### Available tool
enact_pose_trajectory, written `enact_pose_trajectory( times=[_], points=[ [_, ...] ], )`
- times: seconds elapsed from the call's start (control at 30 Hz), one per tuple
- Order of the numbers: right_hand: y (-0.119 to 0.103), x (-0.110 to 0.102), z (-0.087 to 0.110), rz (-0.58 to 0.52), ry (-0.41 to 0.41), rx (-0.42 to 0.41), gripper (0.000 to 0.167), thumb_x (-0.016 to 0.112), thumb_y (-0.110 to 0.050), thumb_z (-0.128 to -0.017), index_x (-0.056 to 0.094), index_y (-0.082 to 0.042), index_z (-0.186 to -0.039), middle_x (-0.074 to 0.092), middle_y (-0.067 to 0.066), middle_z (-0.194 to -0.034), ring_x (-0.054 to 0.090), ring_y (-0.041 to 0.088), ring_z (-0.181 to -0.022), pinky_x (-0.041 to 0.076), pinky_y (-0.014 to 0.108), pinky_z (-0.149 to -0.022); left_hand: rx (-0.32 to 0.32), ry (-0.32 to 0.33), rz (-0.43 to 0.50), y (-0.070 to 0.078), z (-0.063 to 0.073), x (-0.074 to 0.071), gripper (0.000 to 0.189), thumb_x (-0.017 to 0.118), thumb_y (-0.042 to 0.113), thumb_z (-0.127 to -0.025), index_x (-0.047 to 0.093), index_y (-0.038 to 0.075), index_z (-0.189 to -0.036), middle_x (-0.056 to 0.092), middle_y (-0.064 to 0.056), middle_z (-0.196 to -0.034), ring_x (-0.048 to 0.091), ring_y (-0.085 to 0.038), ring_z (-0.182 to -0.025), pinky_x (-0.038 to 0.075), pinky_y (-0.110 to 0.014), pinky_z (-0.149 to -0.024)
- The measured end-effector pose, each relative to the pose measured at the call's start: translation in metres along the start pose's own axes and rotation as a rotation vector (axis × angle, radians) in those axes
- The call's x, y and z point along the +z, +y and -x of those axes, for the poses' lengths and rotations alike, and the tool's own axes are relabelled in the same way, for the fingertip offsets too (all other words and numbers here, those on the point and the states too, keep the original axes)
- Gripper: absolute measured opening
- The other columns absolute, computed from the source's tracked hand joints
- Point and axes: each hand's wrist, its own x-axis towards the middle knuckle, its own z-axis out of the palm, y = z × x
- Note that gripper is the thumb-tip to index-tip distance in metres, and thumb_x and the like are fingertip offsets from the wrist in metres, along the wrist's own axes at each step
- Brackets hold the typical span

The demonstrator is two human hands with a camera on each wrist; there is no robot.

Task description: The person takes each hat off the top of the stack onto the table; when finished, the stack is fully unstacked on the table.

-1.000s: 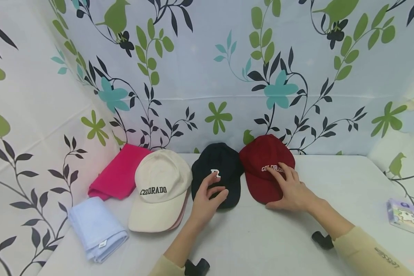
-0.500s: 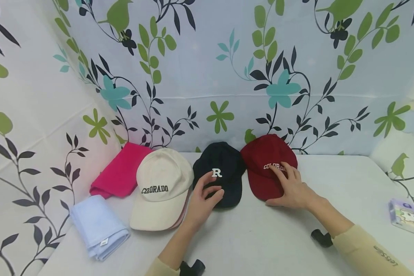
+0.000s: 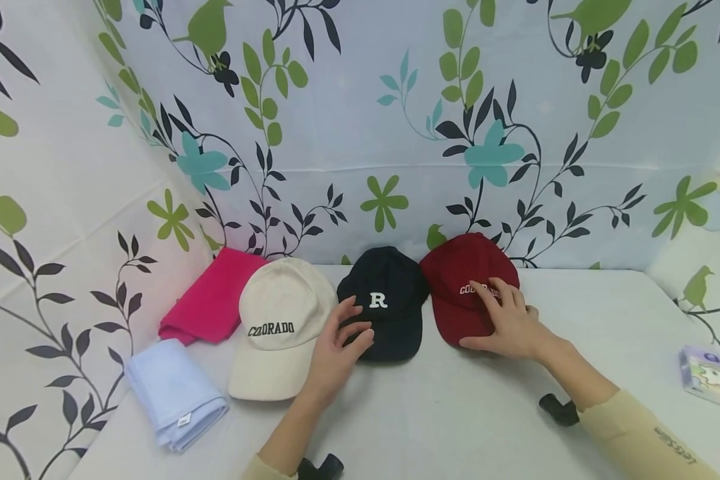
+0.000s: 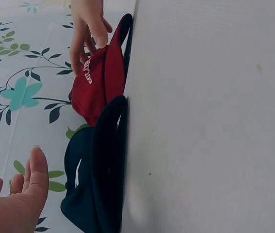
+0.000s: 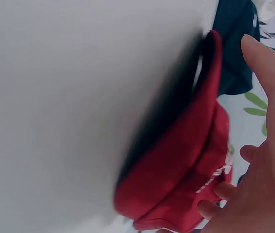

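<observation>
In the head view, a cream cap [image 3: 285, 300] lettered COLORADO, a navy cap [image 3: 390, 333] with a white R and a red cap [image 3: 456, 313] stand side by side on the table. My left hand [image 3: 331, 357], fingers loosely bent and apart, hovers before the gap between the cream and navy caps and holds nothing. My right hand [image 3: 513, 327] is over the red cap's right front, fingers spread across its lettering and thumb near the brim. In the right wrist view, dark material [image 5: 169, 116] shows under the red brim.
A pink folded cloth [image 3: 213, 297] and a light blue folded towel [image 3: 174, 393] lie left of the caps. A small purple printed box [image 3: 709, 377] stands at the far right of the white table [image 3: 456, 427]. A leaf-patterned curtain [image 3: 336, 133] hangs behind.
My left hand has moved left, away from the navy cap, uncovering its R. My right hand has shifted only slightly on the red cap. The caps stay in place.
</observation>
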Motion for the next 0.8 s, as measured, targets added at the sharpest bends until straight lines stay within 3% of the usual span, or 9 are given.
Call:
enact_pose_trajectory(
  times=[0.33, 0.8],
  points=[
    [-0.016, -0.018, -0.016, -0.043, 0.024, -0.006, 0.107, 0.08, -0.054, -0.078, 0.022, -0.013, -0.158, 0.017, 0.027, -0.155, 0.018, 0.054, -0.137, 0.029, 0.083, -0.092, 0.041, 0.058, 0.022, 0.006, 0.008, -0.016, 0.065, 0.066, -0.001, -0.095, 0.039, 0.007, -0.152, 0.046, -0.015, -0.142, 0.055, -0.034, -0.123, 0.055, -0.034, -0.093],
    [-0.041, -0.02, -0.032, -0.065, 0.031, -0.051, 0.104, 0.08, -0.052, -0.078, 0.023, -0.015, -0.158, 0.017, 0.024, -0.156, 0.017, 0.049, -0.14, 0.026, 0.081, -0.098, 0.028, 0.105, -0.027, 0.014, 0.015, -0.038, 0.064, 0.064, -0.001, -0.096, 0.035, 0.005, -0.153, 0.042, -0.023, -0.147, 0.053, -0.038, -0.127, 0.055, -0.033, -0.091]
  ],
)
